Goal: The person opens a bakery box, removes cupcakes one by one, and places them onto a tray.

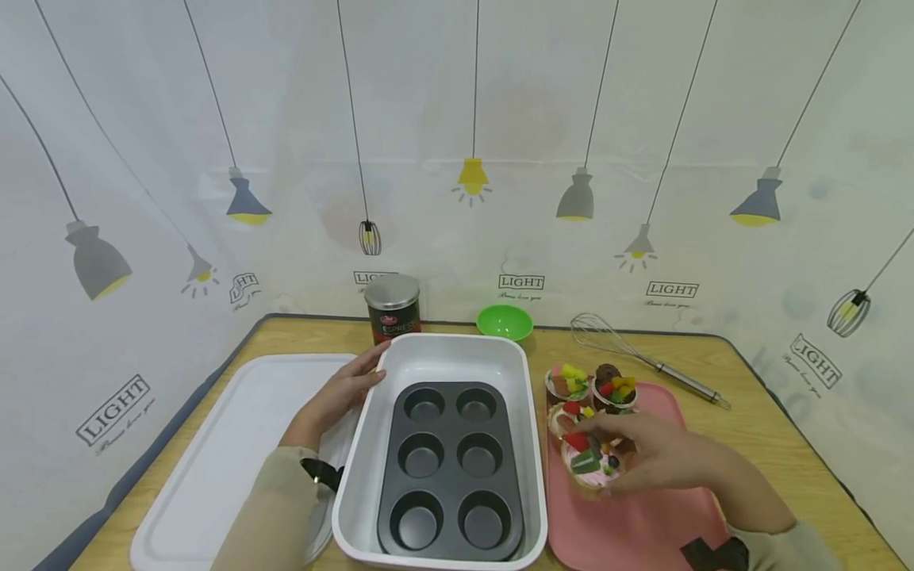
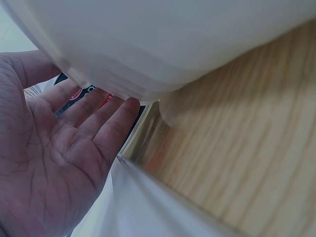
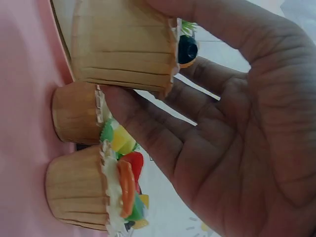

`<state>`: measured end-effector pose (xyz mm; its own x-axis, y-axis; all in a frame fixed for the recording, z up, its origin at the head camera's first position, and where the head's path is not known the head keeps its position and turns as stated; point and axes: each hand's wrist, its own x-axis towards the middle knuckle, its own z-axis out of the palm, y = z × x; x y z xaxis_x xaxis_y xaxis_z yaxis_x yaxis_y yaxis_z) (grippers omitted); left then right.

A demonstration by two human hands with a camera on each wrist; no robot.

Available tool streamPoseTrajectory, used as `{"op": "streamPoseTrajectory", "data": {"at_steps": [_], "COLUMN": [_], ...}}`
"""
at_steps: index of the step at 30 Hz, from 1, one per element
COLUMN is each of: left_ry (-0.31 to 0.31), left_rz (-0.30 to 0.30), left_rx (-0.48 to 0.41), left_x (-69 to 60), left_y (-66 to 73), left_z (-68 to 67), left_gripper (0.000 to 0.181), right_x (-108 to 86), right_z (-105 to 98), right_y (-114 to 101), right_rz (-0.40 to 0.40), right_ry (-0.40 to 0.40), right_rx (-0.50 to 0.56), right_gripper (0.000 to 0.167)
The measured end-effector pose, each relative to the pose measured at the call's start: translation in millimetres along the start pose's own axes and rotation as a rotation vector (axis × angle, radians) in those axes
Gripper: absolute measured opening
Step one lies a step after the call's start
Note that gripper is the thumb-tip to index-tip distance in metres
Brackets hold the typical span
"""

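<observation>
My right hand (image 1: 653, 452) pinches a cupcake (image 1: 589, 468) with pink cream and fruit toppings, above a pink tray (image 1: 607, 531). In the right wrist view its pale paper cup (image 3: 123, 44) shows between thumb and fingers. Several other fruit-topped cupcakes (image 3: 79, 190) stand beside it at the tray's far left corner. My left hand (image 1: 343, 400) holds the far left rim of a deep white baking dish (image 1: 357, 484), thumb at the rim and fingers along its outer side. Inside the dish lies a dark muffin pan (image 1: 450, 496), its cups bare.
A flat white lid or tray (image 1: 236, 460) lies left of the dish. At the back stand an espresso tin (image 1: 395, 313) and a green bowl (image 1: 505, 323). A metal whisk (image 1: 664, 369) lies behind the pink tray. The wooden table (image 1: 771, 468) meets a lamp-patterned backdrop.
</observation>
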<state>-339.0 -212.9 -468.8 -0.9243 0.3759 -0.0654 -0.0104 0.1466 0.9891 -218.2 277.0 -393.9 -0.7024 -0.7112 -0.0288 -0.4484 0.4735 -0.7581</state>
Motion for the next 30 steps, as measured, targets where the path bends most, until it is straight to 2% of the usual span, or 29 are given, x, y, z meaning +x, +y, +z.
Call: {"op": "streamPoseTrajectory", "data": {"at_steps": [8,20,26,30], "left_ry": [-0.003,-0.008,-0.009,-0.009], "left_rz": [0.007,0.016,0.009,0.004], "left_rx": [0.002,0.003,0.005,0.007], "left_x": [-0.2,-0.4,-0.1,-0.1], "left_y": [0.1,1.0,0.6,0.6], "left_z": [-0.1,-0.3,-0.3,0.1], "left_gripper": [0.06,0.06,0.061,0.06], "right_x": [6.3,6.8,8.2,8.6], "right_z": [8,13,15,16], "right_y": [2,5,6,7], "right_rz": [0.057,0.104,0.139,0.147], "right_ry": [-0.042,-0.096,-0.125,-0.14], "right_rx": [-0.005,-0.042,0.0,0.027], "right_gripper": [0.065,0.078,0.089,0.084]}}
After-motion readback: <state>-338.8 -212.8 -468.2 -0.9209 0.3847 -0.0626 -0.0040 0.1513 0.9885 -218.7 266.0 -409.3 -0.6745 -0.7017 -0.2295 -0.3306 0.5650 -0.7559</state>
